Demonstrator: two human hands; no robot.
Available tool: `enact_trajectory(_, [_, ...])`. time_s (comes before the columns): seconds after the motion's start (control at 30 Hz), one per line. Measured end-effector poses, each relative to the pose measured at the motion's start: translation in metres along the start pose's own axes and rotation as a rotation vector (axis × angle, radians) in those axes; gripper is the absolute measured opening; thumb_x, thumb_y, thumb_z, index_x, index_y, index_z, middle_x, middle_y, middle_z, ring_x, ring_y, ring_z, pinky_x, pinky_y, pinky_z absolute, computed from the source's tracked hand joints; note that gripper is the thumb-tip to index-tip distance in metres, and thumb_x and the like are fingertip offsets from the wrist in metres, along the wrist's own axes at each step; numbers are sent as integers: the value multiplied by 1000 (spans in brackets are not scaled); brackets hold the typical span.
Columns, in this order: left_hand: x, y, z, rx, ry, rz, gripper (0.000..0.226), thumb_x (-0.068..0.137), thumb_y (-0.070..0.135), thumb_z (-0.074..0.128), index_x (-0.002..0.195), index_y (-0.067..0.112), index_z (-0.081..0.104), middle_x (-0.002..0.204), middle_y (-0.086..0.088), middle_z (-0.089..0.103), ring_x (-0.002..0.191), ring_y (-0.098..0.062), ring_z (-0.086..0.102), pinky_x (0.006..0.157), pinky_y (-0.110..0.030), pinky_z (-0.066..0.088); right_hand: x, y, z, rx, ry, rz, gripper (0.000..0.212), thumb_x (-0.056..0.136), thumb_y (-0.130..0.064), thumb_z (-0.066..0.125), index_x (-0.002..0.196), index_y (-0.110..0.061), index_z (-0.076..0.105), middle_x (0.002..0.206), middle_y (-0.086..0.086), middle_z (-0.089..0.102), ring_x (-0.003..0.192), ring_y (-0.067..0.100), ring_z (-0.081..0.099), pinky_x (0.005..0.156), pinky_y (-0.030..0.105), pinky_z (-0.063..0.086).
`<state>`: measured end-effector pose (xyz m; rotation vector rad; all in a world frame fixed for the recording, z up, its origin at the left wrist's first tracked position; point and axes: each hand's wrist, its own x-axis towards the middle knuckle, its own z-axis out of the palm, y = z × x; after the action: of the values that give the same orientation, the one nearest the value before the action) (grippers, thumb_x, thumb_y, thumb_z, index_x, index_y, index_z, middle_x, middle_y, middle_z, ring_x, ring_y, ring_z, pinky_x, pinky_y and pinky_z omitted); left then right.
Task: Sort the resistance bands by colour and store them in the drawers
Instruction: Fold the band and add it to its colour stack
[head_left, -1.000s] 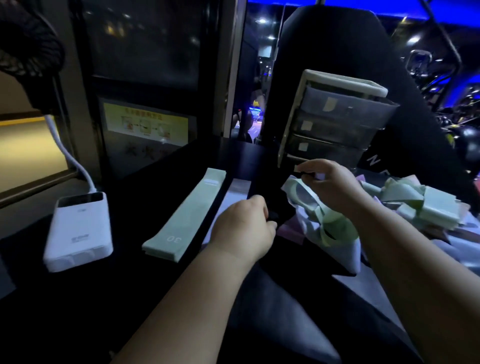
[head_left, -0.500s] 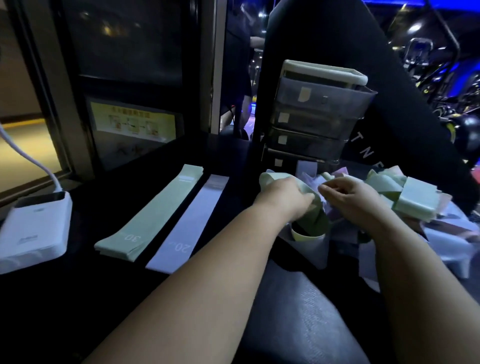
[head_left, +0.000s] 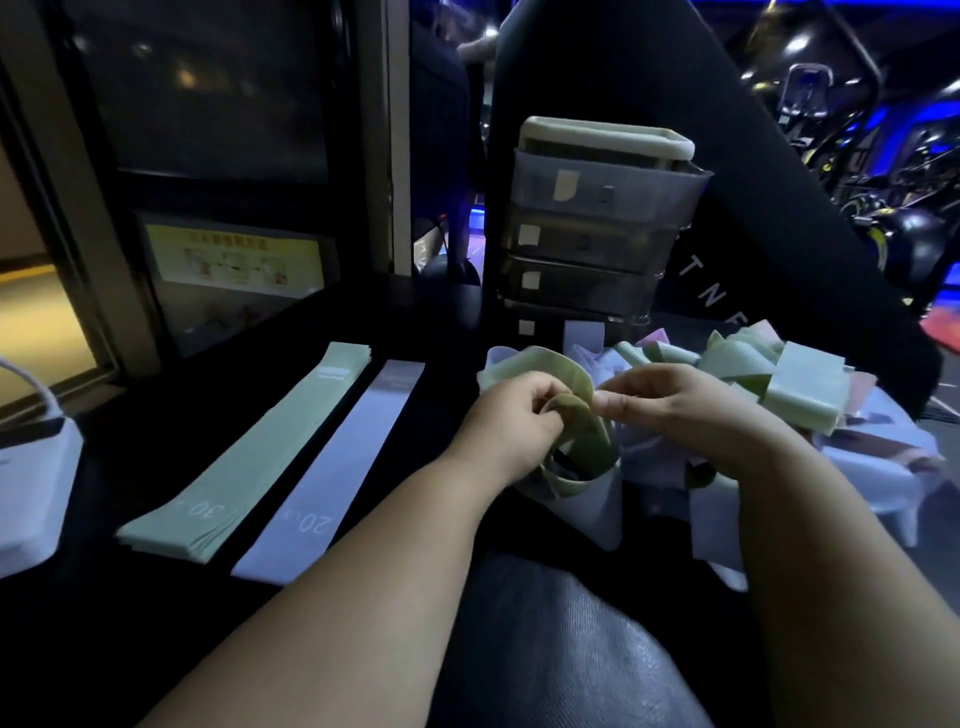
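Observation:
Both hands work a looped green band (head_left: 576, 410) at the near edge of a tangled pile of green, lilac and pink bands (head_left: 779, 384). My left hand (head_left: 511, 415) pinches the loop from the left, and my right hand (head_left: 670, 402) pinches it from the right. On the dark table lies a flat stack of green bands (head_left: 249, 457) marked 30, with a flat lilac band (head_left: 332, 467) marked 20 beside it on the right. A grey drawer unit (head_left: 597, 228) with several shut drawers stands behind the pile.
A white power bank (head_left: 31, 483) with a cable sits at the table's left edge. A dark padded surface (head_left: 545, 639) lies under my forearms. Behind the drawers rises a black slanted panel (head_left: 779, 208); gym machines fill the far right.
The view has tilted and shifted. My left hand left the table's middle and joined the right hand at the pile. Both now pinch the green loop, which has been lifted a little.

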<state>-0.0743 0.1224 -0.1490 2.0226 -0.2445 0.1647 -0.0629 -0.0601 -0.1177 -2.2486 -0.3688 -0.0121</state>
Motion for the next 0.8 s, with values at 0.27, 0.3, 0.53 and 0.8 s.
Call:
enact_trajectory(0.27, [1, 0, 0, -58, 212, 112, 20, 81, 18, 75, 98, 19, 63, 91, 8, 66, 79, -6, 62, 69, -19, 50, 8, 2, 7, -1, 176, -174, 29, 89, -34, 65, 83, -6, 66, 73, 14, 58, 72, 18, 48, 70, 42, 44])
enact_trajectory(0.3, [1, 1, 0, -24, 251, 132, 27, 78, 18, 78, 99, 18, 61, 95, 7, 64, 78, -4, 59, 67, -17, 48, 7, -1, 7, 70, 192, -171, 34, 86, -39, 63, 84, -5, 63, 74, 11, 57, 73, 18, 49, 73, 47, 47])
enact_trajectory(0.53, [4, 1, -7, -46, 161, 215, 90, 64, 37, 88, 140, 31, 39, 139, 11, 43, 127, -2, 38, 103, -23, 33, -7, -21, 3, 528, 216, -287, 21, 86, -40, 65, 76, -21, 67, 66, -7, 54, 64, 6, 51, 62, 22, 44])
enact_trajectory(0.8, [-9, 11, -10, -188, -124, 187, 18, 84, 19, 75, 97, 23, 63, 72, 23, 65, 66, 9, 59, 57, -7, 42, -8, -26, 2, 690, 458, -314, 19, 87, -36, 68, 79, -19, 65, 66, -6, 55, 64, 7, 49, 58, 23, 40])
